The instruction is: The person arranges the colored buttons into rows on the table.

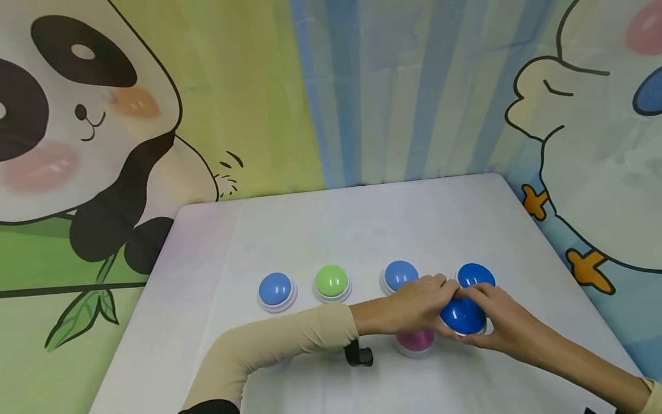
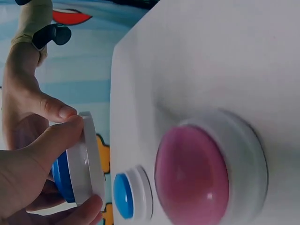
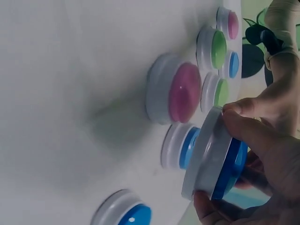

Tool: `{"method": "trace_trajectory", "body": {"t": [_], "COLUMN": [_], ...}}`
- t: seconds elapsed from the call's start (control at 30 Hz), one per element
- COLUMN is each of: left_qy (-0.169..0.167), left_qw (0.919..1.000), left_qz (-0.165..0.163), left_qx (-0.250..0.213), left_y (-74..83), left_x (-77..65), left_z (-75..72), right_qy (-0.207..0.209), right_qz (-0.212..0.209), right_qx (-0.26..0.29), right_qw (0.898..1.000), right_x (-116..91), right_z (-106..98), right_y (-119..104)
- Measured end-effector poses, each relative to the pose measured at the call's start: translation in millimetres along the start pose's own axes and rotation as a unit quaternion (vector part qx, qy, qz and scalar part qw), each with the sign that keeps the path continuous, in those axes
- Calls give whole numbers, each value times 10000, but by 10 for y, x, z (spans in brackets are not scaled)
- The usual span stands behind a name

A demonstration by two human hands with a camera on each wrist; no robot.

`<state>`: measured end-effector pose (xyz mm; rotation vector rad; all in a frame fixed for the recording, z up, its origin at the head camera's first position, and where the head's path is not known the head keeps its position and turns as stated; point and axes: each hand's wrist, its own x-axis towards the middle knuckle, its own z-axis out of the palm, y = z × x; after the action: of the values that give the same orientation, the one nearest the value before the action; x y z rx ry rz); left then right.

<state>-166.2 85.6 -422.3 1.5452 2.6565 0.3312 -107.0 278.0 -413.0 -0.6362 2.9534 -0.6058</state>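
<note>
A blue push button with a domed top and white round base is held between both hands, raised off the table and tilted. My left hand grips its left side, thumb and fingers at the rim of the base. From the right, my right hand grips the same button, thumb on the near edge and fingers at the far one. In the right wrist view the held button shows its white base side-on, with the left hand behind it. The thumbs meet at the rim.
Standing on the white table are a blue button, another blue one, a green one, a blue one at left and a pink one. The left sleeve covers others. Cartoon-printed cloth surrounds the table.
</note>
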Motion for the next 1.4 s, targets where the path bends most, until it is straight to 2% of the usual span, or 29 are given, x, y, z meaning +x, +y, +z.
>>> {"method": "trace_trajectory", "body": {"t": [0.23,0.4,0.5,0.7,0.97,1.2,1.3,1.4], "left_qy": [-133,-225,-313,-583,-751,-745,-720,-662], "left_qw": [9999,9991,9981,9928,9895,9870,9847,9847], "left_qz": [-58,-190,-251,-286,-469,-548,-596,-659], "left_qx": [42,320,464,1004,1145,1318,1474,1472], "left_y": [235,330,370,492,547,533,507,412], "left_x": [218,376,428,485,474,424,383,267], "left_z": [124,191,233,380,596,735,708,529], "right_qy": [361,619,530,59,-95,-129,-192,-295], "right_qz": [-72,-195,-63,362,567,435,431,517], "right_qx": [-103,-204,-172,-202,-292,-427,-517,-707], "right_qw": [9993,9977,9984,9991,9979,9981,9975,9957], "right_x": [-254,-331,-353,-421,-454,-446,-437,-428], "right_z": [19,73,111,241,468,581,583,522], "right_y": [275,430,471,508,558,571,580,579]}}
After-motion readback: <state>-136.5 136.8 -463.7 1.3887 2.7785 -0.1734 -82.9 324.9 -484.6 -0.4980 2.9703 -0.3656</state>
